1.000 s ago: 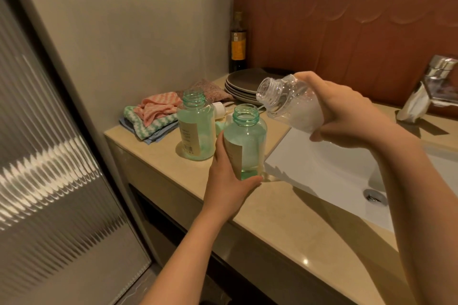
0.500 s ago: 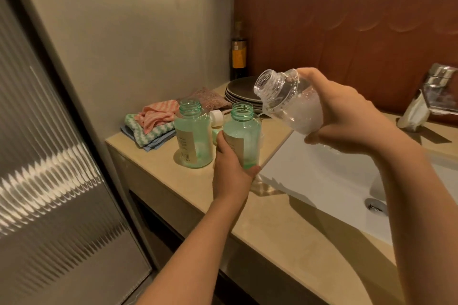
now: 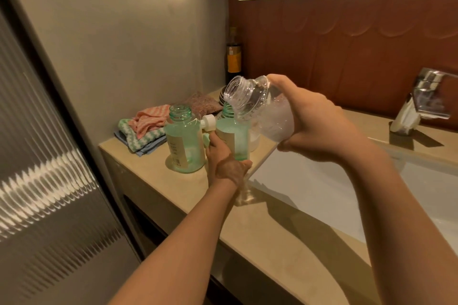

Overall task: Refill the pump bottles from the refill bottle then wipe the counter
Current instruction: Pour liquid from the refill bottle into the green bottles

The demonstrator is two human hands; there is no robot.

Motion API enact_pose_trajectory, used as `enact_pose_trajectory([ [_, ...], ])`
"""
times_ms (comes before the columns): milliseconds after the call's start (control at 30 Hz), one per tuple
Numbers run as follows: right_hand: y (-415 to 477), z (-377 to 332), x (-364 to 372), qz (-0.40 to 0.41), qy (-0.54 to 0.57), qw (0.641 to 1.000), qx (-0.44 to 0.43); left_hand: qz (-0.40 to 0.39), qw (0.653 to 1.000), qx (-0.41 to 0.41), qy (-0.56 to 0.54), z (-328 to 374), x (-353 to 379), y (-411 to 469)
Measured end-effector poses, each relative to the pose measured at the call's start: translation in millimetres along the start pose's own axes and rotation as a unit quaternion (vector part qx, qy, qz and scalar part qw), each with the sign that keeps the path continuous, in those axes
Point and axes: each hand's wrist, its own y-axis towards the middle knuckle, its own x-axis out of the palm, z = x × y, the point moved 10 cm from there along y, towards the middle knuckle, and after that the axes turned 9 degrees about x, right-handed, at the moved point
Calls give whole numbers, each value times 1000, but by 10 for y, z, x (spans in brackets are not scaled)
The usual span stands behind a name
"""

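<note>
- Centre of the frame: the left hand point(image 3: 228, 163) has its fingers curled round the lower body of a translucent green plastic pump bottle point(image 3: 233, 136). The bottle has no cap and stands on the beige stone counter point(image 3: 260, 225) at the rim of the white sink point(image 3: 309, 188).
- Just above it, the right hand point(image 3: 319, 126) wraps the base of a clear plastic refill bottle point(image 3: 257, 106). This is tipped nearly level, with its open mouth towards the upper left, over the green neck.
- A second open green bottle point(image 3: 183, 141) stands just left, near the folded striped cloths point(image 3: 146, 129).
- The step looks like refilling the held bottle, though no stream is visible.
- Next, the refill mouth probably has to dip lower and line up with the narrow neck while the left hand steadies the bottle. A misaligned pour would spill onto the counter.
</note>
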Motion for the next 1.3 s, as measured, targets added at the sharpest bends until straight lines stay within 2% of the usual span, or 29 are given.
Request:
enact_pose_trajectory([
  [133,-21,-133,46,9,-23,999,-26,11,999,-31,22,-8,-26,-60],
  [233,-30,-206,62,11,-22,999,-41,-16,999,-38,27,12,-35,-91],
  [333,-34,-239,72,11,-12,999,-45,-75,995,2,62,31,-35,-244],
  [400,-38,-233,73,7,-4,999,-41,-76,995,34,49,45,-129,-484],
  [533,-53,-196,18,15,1,999,-34,71,988,126,57,135,-689,-746],
  [667,-63,-145,-21,22,-18,999,-27,176,980,94,13,27,-1105,-457],
  [733,-55,-128,-15,22,-22,999,-25,161,985,61,-1,-72,-1148,-236],
  [833,-42,-120,3,23,-35,999,-25,89,995,1,-42,-252,-1093,55],
  [933,-31,-112,32,19,-40,999,-20,55,992,-18,-108,-352,-1025,193],
  [1033,-21,-111,65,16,-41,999,-22,42,988,-17,-147,-399,-962,217],
  [1167,-8,-105,90,8,-38,999,-19,73,982,12,-173,-393,-1019,137],
  [1300,-9,-99,78,13,-41,999,-18,68,978,34,-194,-315,-1041,-90],
])
